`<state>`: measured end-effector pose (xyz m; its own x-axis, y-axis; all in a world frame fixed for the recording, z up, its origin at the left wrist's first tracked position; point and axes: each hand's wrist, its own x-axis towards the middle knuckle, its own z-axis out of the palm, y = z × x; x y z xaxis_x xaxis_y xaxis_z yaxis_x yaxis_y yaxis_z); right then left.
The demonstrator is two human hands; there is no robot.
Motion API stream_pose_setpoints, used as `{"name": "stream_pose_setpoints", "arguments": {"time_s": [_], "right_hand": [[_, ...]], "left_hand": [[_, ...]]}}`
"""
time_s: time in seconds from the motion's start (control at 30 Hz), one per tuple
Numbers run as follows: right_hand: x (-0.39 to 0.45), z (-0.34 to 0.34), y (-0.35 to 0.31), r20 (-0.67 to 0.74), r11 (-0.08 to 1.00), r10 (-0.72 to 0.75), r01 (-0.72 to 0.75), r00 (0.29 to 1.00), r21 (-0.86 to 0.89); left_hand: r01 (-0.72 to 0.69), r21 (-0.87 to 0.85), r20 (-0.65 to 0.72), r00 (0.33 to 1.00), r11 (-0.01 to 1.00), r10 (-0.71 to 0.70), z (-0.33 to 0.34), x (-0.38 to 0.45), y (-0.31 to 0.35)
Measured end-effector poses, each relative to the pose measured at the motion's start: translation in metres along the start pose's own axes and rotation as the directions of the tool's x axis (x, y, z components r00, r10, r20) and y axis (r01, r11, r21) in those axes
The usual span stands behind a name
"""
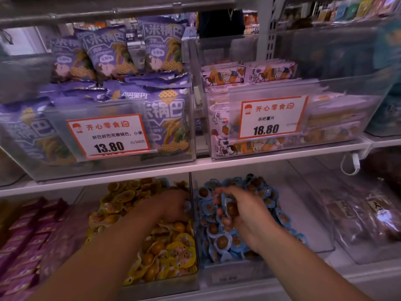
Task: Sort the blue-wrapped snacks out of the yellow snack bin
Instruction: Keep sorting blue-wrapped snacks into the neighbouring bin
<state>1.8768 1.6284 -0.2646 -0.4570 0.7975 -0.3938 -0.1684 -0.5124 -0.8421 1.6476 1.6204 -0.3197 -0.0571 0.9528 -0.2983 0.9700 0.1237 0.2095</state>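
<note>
I take the clear divider wall between the two lower bins as my landmark. Just right of it, my right hand hovers over the blue snack bin, fingers curled around a small bunch of blue-wrapped snacks, held low, I judge, so they can drop among their own kind. Just left of the wall, my left hand is buried in the back of the yellow snack bin, probably hunting another stray; it is blurred, so I cannot tell whether its fingers hold anything. A bluish wrapper edge shows by them, against the wall.
</note>
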Motion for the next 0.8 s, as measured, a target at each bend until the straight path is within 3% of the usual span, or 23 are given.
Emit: {"name": "stream_pose_setpoints", "arguments": {"time_s": [0.07,0.2,0.3,0.43,0.5,0.53,0.63,0.67,0.73,0.8], "right_hand": [[0.002,-0.003,-0.001,0.003,1.0,-0.013,0.013,1.0,-0.013],[0.006,-0.009,-0.002,0.011,0.999,-0.034,0.034,0.999,0.0],[0.006,-0.007,-0.001,-0.013,0.996,-0.076,0.075,0.997,-0.042],[-0.006,0.008,0.0,-0.045,0.966,-0.258,0.256,0.965,-0.047],[-0.017,0.019,0.003,-0.039,0.941,-0.336,0.334,0.941,-0.046],[-0.023,0.025,0.004,-0.023,0.929,-0.369,0.367,0.929,-0.05],[-0.043,0.049,0.012,0.057,0.912,-0.405,0.408,0.912,-0.049],[-0.048,0.06,0.016,0.085,0.917,-0.388,0.393,0.918,-0.061],[-0.053,0.08,0.029,0.117,0.946,-0.293,0.306,0.949,-0.108],[-0.051,0.098,0.045,0.142,0.978,-0.127,0.148,0.982,-0.144]], "left_hand": [[-0.018,-0.139,-0.098,0.995,0.99,0.004,-0.006,-0.008,-0.006],[-0.008,-0.392,-0.328,0.936,0.92,-0.131,-0.025,-0.041,-0.018],[-0.022,-0.582,-0.371,0.896,0.813,-0.242,-0.033,-0.081,-0.014],[-0.037,-0.753,-0.4,0.819,0.657,-0.411,-0.018,-0.124,-0.011],[-0.079,-0.851,-0.377,0.781,0.519,-0.499,-0.007,-0.141,-0.014],[-0.121,-0.91,-0.337,0.772,0.397,-0.539,-0.004,-0.147,-0.012],[-0.338,-0.934,-0.221,0.804,-0.118,-0.552,-0.001,-0.156,0.006],[-0.391,-0.894,-0.208,0.794,-0.219,-0.571,-0.003,-0.158,0.01],[-0.472,-0.832,-0.197,0.743,-0.292,-0.64,-0.006,-0.159,0.016],[-0.5,-0.845,-0.238,0.667,-0.187,-0.706,-0.006,-0.159,0.022]]}}
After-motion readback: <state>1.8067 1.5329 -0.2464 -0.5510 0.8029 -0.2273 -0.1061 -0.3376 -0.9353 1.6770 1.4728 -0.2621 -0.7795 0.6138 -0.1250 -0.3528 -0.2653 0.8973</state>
